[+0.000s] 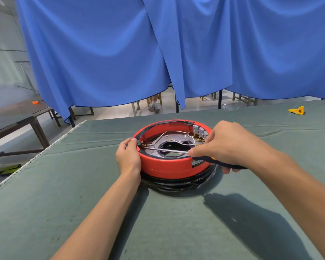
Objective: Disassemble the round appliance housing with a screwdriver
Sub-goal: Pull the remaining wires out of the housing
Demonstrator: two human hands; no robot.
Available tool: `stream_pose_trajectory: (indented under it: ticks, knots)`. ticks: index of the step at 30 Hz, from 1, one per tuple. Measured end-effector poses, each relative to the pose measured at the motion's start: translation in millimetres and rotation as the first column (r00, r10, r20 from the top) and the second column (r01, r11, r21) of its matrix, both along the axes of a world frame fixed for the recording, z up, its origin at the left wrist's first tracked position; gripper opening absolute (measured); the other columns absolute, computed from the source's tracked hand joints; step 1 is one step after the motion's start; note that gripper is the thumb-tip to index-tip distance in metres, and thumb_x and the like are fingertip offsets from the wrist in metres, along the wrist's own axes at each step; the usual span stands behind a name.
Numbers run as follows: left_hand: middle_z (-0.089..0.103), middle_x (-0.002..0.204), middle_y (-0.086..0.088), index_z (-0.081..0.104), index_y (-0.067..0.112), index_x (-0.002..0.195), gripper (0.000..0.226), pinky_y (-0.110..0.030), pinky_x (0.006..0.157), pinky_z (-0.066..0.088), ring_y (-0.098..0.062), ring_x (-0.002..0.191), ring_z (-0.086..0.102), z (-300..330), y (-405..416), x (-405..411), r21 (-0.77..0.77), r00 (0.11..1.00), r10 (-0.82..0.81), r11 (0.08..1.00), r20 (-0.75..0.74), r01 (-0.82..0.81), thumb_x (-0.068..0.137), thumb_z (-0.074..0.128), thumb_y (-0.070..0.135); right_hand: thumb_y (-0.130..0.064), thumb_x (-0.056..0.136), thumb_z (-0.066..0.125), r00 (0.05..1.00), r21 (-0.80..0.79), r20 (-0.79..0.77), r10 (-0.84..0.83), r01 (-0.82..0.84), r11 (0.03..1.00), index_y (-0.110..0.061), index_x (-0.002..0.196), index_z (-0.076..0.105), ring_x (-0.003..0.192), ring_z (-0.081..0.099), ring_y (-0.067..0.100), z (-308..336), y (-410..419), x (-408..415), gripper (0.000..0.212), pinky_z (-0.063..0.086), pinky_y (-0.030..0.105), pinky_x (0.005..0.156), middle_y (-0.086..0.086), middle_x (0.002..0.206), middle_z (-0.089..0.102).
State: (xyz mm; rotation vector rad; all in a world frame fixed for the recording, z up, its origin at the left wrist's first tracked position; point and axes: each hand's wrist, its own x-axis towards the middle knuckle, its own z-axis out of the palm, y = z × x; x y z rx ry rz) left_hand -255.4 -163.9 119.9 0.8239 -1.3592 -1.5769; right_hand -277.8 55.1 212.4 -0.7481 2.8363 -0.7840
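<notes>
Red housing (165,166) sits mid-tabletop, nearer the far edge. Left hand (128,156) grips its left rim; right hand (225,145) holds screwdriver (176,151), tip at the left inner connector. Keep the tip seated, rim braced. Green cloth table (64,184); blue curtains (101,53) behind.

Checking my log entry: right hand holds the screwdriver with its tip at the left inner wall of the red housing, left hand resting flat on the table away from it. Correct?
Not quite. In the head view the left hand is not flat on the table; it grips the left rim of the red housing, steadying it. The rest stands: the right hand holds the screwdriver, tip at the left inner wall.
</notes>
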Motion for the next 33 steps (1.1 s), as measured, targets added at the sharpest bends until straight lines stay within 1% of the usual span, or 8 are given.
stream_pose_trajectory:
  ticks: [2, 4, 11, 19, 23, 27, 30, 33]
  knots:
    - [0.06, 0.08, 0.003, 0.064, 0.014, 0.096, 0.013, -0.031, 0.08, 0.045, -0.016, 0.081, 0.055, 1, 0, 0, -0.012, 1.0, -0.006, 1.0, 0.004, 0.006, 0.092, 0.051, 0.017, -0.056, 0.071, 0.072, 1.0, -0.007, 0.001, -0.006, 0.006, 1.0, -0.009, 0.078, 0.07, 0.027, 0.05, 0.013, 0, 1, 1, 0.047, 0.042, 0.021, 0.045, 0.0, 0.035, 0.056]
    - [0.06, 0.082, 0.003, 0.063, 0.015, 0.096, 0.013, -0.028, 0.077, 0.044, -0.016, 0.082, 0.056, 1, 0, 0, -0.018, 1.0, -0.011, 1.0, 0.0, 0.011, 0.093, 0.05, 0.017, -0.055, 0.071, 0.072, 1.0, -0.012, 0.011, -0.008, 0.008, 1.0, -0.009, 0.078, 0.071, 0.028, 0.05, 0.013, 1, 3, 2, 0.046, 0.041, 0.02, 0.043, 0.001, 0.036, 0.057]
    - [0.06, 0.079, 0.005, 0.063, 0.015, 0.095, 0.013, -0.027, 0.073, 0.043, -0.01, 0.074, 0.054, 0, -1, -3, -0.04, 1.0, -0.004, 0.999, 0.005, 0.004, 0.093, 0.05, 0.017, -0.056, 0.073, 0.071, 0.999, -0.009, 0.04, -0.006, 0.006, 1.0, -0.009, 0.079, 0.072, 0.029, 0.05, 0.014, 3, 5, 2, 0.047, 0.041, 0.019, 0.041, 0.002, 0.038, 0.058]
    - [0.058, 0.079, 0.005, 0.063, 0.013, 0.096, 0.013, -0.024, 0.067, 0.043, -0.009, 0.074, 0.053, 0, -3, -3, -0.054, 1.0, 0.004, 0.999, 0.012, -0.003, 0.092, 0.05, 0.016, -0.058, 0.075, 0.068, 0.998, -0.002, 0.066, -0.012, 0.012, 1.0, -0.011, 0.076, 0.073, 0.031, 0.049, 0.016, 4, 6, 2, 0.048, 0.04, 0.018, 0.039, 0.008, 0.044, 0.062]
    - [0.059, 0.081, 0.003, 0.062, 0.013, 0.095, 0.014, -0.028, 0.076, 0.043, -0.016, 0.082, 0.055, 0, -3, -3, -0.048, 1.0, 0.001, 0.999, 0.019, 0.0, 0.093, 0.049, 0.016, -0.057, 0.075, 0.069, 0.997, -0.007, 0.073, -0.007, 0.008, 1.0, -0.011, 0.075, 0.073, 0.029, 0.049, 0.015, 3, 6, 5, 0.046, 0.039, 0.018, 0.038, 0.004, 0.04, 0.059]
    - [0.058, 0.08, 0.003, 0.061, 0.013, 0.095, 0.014, -0.03, 0.076, 0.044, -0.017, 0.082, 0.054, 0, -1, -4, -0.047, 1.0, 0.012, 0.999, 0.014, -0.011, 0.093, 0.048, 0.016, -0.054, 0.079, 0.067, 0.998, 0.013, 0.064, 0.0, -0.001, 1.0, -0.006, 0.078, 0.07, 0.025, 0.047, 0.014, 1, 3, 9, 0.048, 0.037, 0.016, 0.036, -0.002, 0.031, 0.05]
    - [0.06, 0.084, -0.001, 0.061, 0.014, 0.095, 0.014, -0.035, 0.081, 0.046, -0.018, 0.084, 0.055, 1, 1, -5, -0.047, 0.999, 0.019, 0.999, 0.028, -0.017, 0.093, 0.047, 0.017, -0.048, 0.088, 0.061, 0.994, 0.016, 0.105, 0.03, -0.032, 0.999, -0.006, 0.079, 0.065, 0.024, 0.045, 0.013, -4, -1, 14, 0.043, 0.035, 0.015, 0.033, -0.003, 0.036, 0.056]
    - [0.062, 0.093, -0.004, 0.062, 0.014, 0.098, 0.017, -0.036, 0.082, 0.046, -0.02, 0.087, 0.056, 1, 2, -5, -0.056, 0.998, 0.045, 0.998, 0.046, -0.042, 0.093, 0.046, 0.018, -0.044, 0.094, 0.053, 0.987, 0.012, 0.15, 0.063, -0.066, 0.998, -0.008, 0.073, 0.058, 0.025, 0.044, 0.013, -7, -5, 21, 0.042, 0.036, 0.015, 0.035, 0.001, 0.045, 0.063]
